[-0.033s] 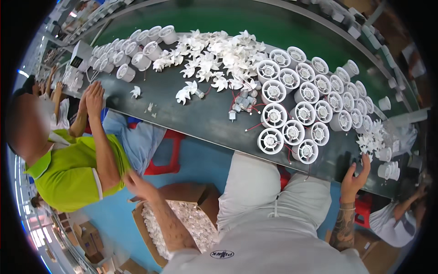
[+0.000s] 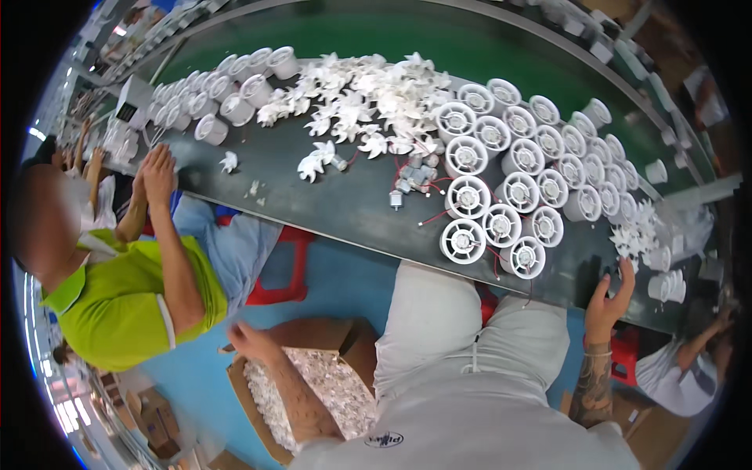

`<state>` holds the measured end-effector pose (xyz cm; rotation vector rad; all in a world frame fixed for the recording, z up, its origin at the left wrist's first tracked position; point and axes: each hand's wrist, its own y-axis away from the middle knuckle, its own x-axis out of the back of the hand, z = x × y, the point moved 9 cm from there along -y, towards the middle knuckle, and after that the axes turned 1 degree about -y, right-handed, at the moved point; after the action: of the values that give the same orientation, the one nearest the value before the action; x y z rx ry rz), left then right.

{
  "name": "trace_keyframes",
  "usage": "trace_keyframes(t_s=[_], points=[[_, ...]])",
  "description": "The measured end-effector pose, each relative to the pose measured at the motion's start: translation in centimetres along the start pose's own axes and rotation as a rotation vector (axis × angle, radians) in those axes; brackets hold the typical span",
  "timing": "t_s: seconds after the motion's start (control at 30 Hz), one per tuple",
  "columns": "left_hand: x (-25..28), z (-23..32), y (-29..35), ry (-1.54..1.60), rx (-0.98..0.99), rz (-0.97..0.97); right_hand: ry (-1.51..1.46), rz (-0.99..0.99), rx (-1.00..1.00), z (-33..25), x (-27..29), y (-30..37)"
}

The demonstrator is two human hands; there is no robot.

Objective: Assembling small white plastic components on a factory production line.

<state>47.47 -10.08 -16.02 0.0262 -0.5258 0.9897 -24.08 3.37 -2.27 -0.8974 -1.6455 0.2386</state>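
My left hand (image 2: 249,341) hangs off the table over the rim of a cardboard box (image 2: 317,335) full of small whitish pieces. Motion smears its fingers, and no object shows in it. At the table's front edge on the right, my right hand (image 2: 609,301) has thumb and fingers spread, holding nothing. Just beyond it lies a small heap of white fan blades (image 2: 636,235). Rows of round white fan housings (image 2: 501,224) with red wires stand in front of me. Left of them are several small metal motors (image 2: 415,176) and a big pile of white fan blades (image 2: 376,94).
A co-worker in a green shirt (image 2: 117,305) sits at my left with hands pressed together. White cups (image 2: 211,129) stand in rows at the far left of the dark tabletop (image 2: 313,200). Red stools (image 2: 286,274) are under the edge. Another person (image 2: 677,376) sits at the right.
My left hand has moved slightly down and to the right, away from the co-worker, its fingers more drawn in. My right hand stays spread at the table edge. The view has shifted slightly.
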Motion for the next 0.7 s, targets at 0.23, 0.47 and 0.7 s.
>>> trace_keyframes(t_s=[0.23,0.47,0.7], points=[[15.8,-33.8,9.2,-1.085,0.52,-0.295,-0.057,-0.129,-0.025,0.2,-2.6,-0.4],[12.1,-34.7,12.1,-1.148,0.661,-0.526,0.069,-0.092,-0.06,0.5,-1.5,0.1],[13.8,-41.4,13.2,-0.984,0.707,-0.788,0.065,-0.065,0.006,-0.7,-2.2,0.1]])
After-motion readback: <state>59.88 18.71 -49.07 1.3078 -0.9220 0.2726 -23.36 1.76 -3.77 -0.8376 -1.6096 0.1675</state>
